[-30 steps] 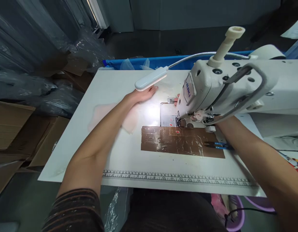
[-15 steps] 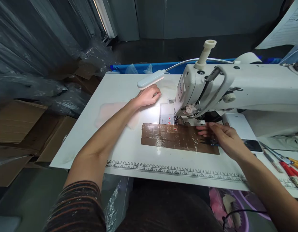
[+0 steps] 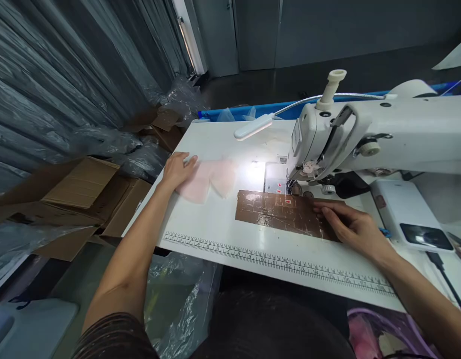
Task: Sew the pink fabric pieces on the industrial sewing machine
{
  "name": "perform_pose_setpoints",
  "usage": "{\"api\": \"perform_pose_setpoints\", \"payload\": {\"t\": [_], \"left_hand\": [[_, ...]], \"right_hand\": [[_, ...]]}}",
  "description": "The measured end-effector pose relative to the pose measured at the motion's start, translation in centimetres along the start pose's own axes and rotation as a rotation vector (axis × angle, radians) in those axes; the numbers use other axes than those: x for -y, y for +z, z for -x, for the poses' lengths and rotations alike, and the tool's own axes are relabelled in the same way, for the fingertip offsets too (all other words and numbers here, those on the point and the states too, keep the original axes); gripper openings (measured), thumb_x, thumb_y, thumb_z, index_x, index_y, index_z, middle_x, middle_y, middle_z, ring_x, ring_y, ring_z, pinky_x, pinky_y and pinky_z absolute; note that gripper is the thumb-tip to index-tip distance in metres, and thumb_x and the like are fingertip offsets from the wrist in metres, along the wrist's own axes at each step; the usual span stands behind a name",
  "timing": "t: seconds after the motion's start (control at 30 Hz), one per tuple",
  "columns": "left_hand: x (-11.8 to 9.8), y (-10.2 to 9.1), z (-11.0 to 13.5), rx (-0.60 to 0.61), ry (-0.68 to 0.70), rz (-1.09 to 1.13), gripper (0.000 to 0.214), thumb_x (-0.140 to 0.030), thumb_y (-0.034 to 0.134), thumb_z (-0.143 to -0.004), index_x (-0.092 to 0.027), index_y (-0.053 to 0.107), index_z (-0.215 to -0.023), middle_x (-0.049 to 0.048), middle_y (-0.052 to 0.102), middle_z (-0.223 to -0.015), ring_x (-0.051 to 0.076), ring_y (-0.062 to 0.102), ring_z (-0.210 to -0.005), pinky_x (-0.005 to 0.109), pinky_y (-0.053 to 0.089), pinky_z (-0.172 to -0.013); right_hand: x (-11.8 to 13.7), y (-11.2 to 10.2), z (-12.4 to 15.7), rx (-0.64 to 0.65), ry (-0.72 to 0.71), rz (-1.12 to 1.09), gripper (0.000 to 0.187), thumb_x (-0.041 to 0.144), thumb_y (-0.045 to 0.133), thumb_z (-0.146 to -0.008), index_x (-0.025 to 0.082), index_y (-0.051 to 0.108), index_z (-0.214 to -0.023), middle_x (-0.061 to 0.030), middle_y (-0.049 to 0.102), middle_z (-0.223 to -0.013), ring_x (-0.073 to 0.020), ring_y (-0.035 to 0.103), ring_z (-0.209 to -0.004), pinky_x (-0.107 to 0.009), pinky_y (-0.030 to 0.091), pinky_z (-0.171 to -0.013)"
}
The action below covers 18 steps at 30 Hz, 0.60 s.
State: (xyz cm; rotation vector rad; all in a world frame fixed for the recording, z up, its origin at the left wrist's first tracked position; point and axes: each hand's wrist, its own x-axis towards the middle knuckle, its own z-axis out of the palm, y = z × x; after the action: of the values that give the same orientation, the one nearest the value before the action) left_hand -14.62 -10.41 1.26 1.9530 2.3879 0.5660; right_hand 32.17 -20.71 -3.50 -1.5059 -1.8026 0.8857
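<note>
My left hand [image 3: 178,170] rests near the table's left edge, fingers spread and palm down. Its thumb side meets a sheer pale pink fabric piece [image 3: 196,185], which lies flat and has a notch in its lower edge. My right hand [image 3: 359,232] is over the right end of a shiny brown taped strip [image 3: 275,212]. Thumb and forefinger come together there; whatever is between them is too small to make out. Directly behind the strip stands a white sewing machine [image 3: 337,142], its presser foot [image 3: 290,187] above the metal needle plate [image 3: 273,174].
A lit white lamp [image 3: 255,126] on a bendy neck hangs over the white table [image 3: 219,137]. A printed ruler [image 3: 275,260] runs along the front edge. Right of my hand lies a white device with a dark screen [image 3: 413,214]. Open cardboard boxes [image 3: 84,184] stand left.
My left hand has moved left, from beside the lamp to the pink fabric, uncovering it. My right hand stays at the strip, its fingertips closer together. The view has swung left.
</note>
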Motion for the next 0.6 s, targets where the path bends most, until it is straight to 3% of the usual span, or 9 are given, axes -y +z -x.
{"api": "perform_pose_setpoints", "payload": {"t": [0.2,0.37,0.6], "left_hand": [[2.0,1.1,1.3,-0.043,-0.039,0.033,0.045,-0.044,0.056,-0.087,-0.011,0.074,-0.113,0.014,0.07,-0.122,0.03,0.064,-0.117,0.037,0.046,-0.108],[2.2,2.1,1.7,-0.13,-0.051,0.122,0.036,-0.038,0.056,-0.086,-0.015,0.078,-0.102,0.0097,0.073,-0.116,0.027,0.068,-0.11,0.037,0.051,-0.103],[2.4,1.7,1.9,-0.214,0.004,0.158,0.028,-0.038,0.059,-0.087,-0.02,0.078,-0.098,0.0093,0.069,-0.122,0.028,0.065,-0.114,0.042,0.047,-0.108]], "right_hand": [[-0.2,0.2,0.2,0.0,0.044,0.054,0.042,0.055,0.053,-0.092,0.025,0.072,-0.116,-0.0051,0.075,-0.111,-0.0242,0.072,-0.1,-0.032,0.06,-0.079],[-0.6,0.8,0.3,-0.042,0.005,0.077,0.041,0.054,0.052,-0.093,0.024,0.072,-0.113,-0.006,0.074,-0.113,-0.0239,0.071,-0.101,-0.034,0.059,-0.084],[-0.4,1.1,0.4,-0.059,-0.042,0.113,0.038,0.051,0.051,-0.095,0.024,0.071,-0.111,-0.0062,0.073,-0.113,-0.0253,0.069,-0.105,-0.041,0.056,-0.095]]}}
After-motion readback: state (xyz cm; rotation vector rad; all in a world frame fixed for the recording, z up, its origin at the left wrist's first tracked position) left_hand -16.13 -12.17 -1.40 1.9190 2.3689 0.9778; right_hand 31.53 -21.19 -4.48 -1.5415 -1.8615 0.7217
